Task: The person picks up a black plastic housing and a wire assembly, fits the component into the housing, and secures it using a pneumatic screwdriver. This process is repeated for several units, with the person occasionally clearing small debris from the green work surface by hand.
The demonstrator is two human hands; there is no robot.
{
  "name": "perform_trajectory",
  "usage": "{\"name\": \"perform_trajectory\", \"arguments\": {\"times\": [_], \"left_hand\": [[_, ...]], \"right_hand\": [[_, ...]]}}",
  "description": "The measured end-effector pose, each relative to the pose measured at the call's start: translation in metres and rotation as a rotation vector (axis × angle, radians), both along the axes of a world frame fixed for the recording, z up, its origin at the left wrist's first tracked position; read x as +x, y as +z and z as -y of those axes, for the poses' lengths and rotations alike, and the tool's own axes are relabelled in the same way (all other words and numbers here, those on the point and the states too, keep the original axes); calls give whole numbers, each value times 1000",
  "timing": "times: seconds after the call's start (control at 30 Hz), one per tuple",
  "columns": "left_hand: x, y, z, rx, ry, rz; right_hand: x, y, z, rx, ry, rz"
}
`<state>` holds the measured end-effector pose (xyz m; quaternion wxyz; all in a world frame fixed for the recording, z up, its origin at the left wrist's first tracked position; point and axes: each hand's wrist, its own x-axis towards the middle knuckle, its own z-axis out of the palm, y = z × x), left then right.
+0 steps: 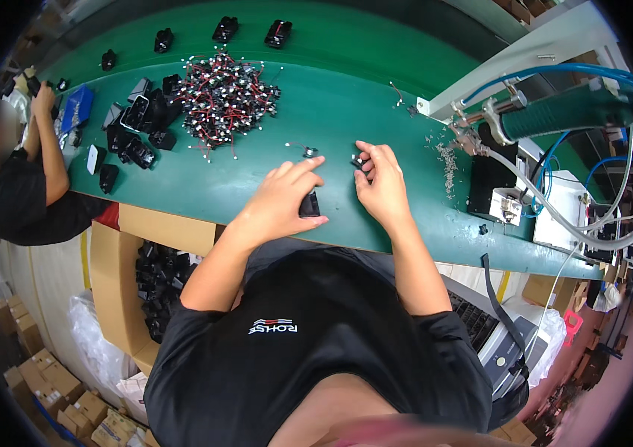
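While both bare hands work over the dark green tabletop, the step in hand appears to be the handling of one small part beside a housing. The left hand, palm down, grasps a small black plastic housing between thumb and bent fingers. This housing sits near the table's near edge, ahead of the torso, its left portion covered by the hand. The right hand pinches a tiny black-and-white part between thumb and fingers, apart from the housing and to its right. Just beyond the left fingertips lies a small round dark component with a thin lead; whether they touch it cannot be told.

As far as it shows, the housing's long axis runs fore and aft, one end by the thumb and the other toward the index finger; which way any opening faces is hidden. The tiny part is too small and too covered for its axis to be read. The thin lead runs leftward to a pale tip.

By judgement, the next move calls for a steady left hold, so that the housing does not turn, and a light right pinch that leaves the part's ends free for alignment. Farther off stand a tangled heap of black parts with red leads, at left, and scattered silver screws, at right.
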<state>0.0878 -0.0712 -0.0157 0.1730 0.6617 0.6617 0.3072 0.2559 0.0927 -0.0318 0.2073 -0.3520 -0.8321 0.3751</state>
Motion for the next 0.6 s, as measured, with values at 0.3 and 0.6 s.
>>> {"name": "perform_trajectory", "arguments": {"times": [0.3,0.6], "left_hand": [[10,-17,15,103,252,1105],[15,-8,-3,-130,366,635]], "right_hand": [[2,-14,-4,46,-58,-123],[8,25,17,12,11,-330]]}}
